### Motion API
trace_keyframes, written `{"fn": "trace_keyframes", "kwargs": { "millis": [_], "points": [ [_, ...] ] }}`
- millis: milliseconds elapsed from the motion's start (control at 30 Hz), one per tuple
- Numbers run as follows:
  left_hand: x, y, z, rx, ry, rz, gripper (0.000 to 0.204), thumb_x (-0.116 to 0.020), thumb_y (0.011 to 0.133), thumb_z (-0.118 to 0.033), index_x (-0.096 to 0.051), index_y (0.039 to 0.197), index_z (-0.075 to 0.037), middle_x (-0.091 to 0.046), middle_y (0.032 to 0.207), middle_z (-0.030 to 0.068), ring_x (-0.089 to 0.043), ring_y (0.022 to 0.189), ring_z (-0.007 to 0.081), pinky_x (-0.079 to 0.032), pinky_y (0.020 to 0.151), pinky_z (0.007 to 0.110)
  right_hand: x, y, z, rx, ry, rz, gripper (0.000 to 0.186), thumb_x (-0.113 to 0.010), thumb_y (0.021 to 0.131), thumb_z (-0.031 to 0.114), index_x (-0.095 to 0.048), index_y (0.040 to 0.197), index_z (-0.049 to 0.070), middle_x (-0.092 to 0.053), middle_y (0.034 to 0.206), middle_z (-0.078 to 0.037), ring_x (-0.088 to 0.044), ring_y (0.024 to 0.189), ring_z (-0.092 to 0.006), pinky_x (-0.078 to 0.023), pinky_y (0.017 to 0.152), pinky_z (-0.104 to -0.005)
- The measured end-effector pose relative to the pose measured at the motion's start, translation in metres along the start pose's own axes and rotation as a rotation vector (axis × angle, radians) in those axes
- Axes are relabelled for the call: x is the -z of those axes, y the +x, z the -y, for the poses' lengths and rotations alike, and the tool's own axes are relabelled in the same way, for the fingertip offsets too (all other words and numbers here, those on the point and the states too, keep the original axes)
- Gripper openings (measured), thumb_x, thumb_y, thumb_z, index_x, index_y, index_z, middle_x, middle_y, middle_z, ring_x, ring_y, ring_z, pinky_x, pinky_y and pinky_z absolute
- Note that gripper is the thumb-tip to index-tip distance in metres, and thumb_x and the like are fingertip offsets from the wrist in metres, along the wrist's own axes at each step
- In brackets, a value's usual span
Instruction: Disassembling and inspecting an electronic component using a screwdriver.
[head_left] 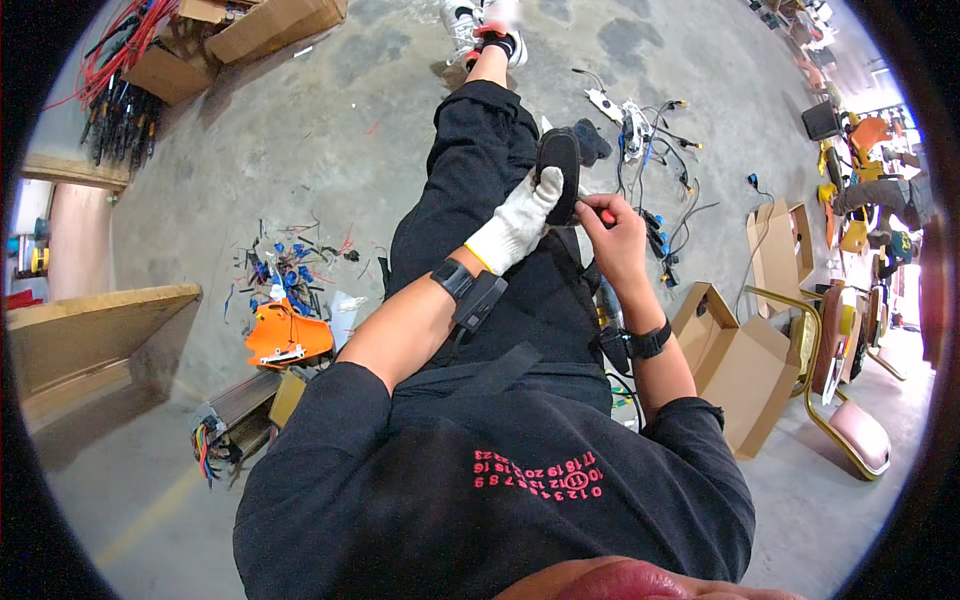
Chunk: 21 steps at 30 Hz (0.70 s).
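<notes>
My gloved left hand (pixel 515 228) is closed on a black oval pad (pixel 558 160) with a stitched rim, held upright over my black-trousered lap. My bare right hand (pixel 612 232) is at the pad's lower right edge, thumb and index finger pinched close to it. A small red object (pixel 607 216) shows within the right hand's curled fingers; I cannot make out what it is. A dark, crumpled item (pixel 589 143) lies just beyond the pad. My legs stretch forward to white sneakers (pixel 462 28) at the top.
Wire scraps (pixel 285 258), an orange plastic piece (pixel 285 331) and metal units (pixel 225 430) lie left. Cables (pixel 655 135), open cardboard boxes (pixel 750 375) and a gold-framed chair (pixel 855 430) are right. A wooden board (pixel 90 330) stands left; another person (pixel 880 195) is far right.
</notes>
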<state>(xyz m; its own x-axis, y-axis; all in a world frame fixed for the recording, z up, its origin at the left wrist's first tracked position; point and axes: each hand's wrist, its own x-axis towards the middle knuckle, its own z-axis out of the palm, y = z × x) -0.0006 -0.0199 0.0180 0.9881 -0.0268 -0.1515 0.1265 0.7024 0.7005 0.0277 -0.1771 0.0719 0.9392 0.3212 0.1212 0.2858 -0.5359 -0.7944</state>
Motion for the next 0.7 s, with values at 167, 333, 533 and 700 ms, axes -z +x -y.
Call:
{"fn": "trace_keyframes", "kwargs": {
  "millis": [167,333,533,700],
  "points": [
    [0.006,0.005,0.001,-0.021,-0.017,0.012,0.070,-0.063,0.089,-0.064,-0.049,0.138,-0.017,-0.062,0.108,-0.0003,-0.063,0.094,0.0120,-0.056,0.079,0.030,-0.003,0.002,-0.003,0.000,0.045,-0.014,0.017,-0.076,0.087,0.016,-0.073,0.095,0.002,-0.066,0.072,-0.004,-0.054,0.064,-0.0098,-0.047,0.062,-0.0262],
    [0.008,0.008,0.006,-0.052,0.079,0.002,0.081,-0.065,0.084,-0.069,-0.050,0.138,-0.009,-0.060,0.109,0.0003,-0.058,0.092,0.0100,-0.053,0.080,0.027,-0.002,0.003,-0.004,-0.061,-0.004,0.014,0.017,-0.076,0.086,0.017,-0.074,0.094,0.002,-0.064,0.070,-0.005,-0.054,0.063,-0.0101,-0.047,0.062,-0.0266],
    [0.011,0.007,0.004,-0.082,0.188,0.038,0.083,-0.065,0.085,-0.069,-0.051,0.138,-0.007,-0.061,0.113,0.0022,-0.059,0.095,0.0108,-0.053,0.084,0.027,-0.001,0.004,-0.004,-0.070,-0.035,0.026,0.018,-0.076,0.086,0.019,-0.074,0.093,0.002,-0.067,0.073,-0.007,-0.058,0.065,-0.0132,-0.049,0.064,-0.0290],
    [0.008,0.004,0.000,-0.058,0.190,0.030,0.081,-0.064,0.085,-0.069,-0.053,0.136,-0.007,-0.063,0.110,0.0025,-0.060,0.095,0.0112,-0.053,0.084,0.027,0.002,0.007,-0.008,-0.151,0.004,0.076,0.021,-0.078,0.085,0.022,-0.074,0.093,0.003,-0.069,0.077,-0.008,-0.060,0.068,-0.0141,-0.050,0.068,-0.0300]
  ]
}}
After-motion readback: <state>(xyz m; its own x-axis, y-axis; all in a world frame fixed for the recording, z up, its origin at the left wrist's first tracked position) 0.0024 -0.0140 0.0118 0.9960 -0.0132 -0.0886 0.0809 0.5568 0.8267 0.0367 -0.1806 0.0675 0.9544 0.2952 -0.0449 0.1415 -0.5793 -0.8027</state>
